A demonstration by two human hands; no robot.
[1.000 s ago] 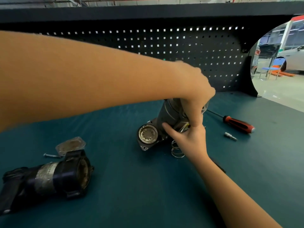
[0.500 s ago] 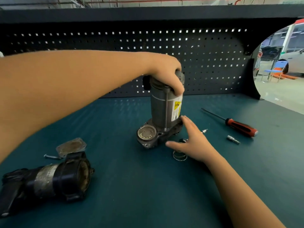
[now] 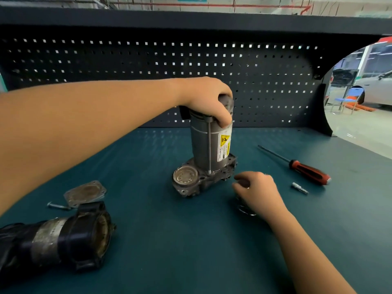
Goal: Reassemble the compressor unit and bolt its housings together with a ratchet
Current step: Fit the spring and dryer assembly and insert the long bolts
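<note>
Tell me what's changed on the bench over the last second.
The compressor motor unit went from tilted to standing upright, the left hand gripping its top. The right hand let go of it and dropped to the mat beside the base, now curled; whether it holds anything is unclear. Screwdriver, cover plate and dark housing stayed put.

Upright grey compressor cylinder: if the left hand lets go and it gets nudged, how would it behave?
Probably heavy: compressor cylinder and cast base look metal. Tall on that base, so it may tip; the left hand grips its top. Once down, its round body might roll.
</note>
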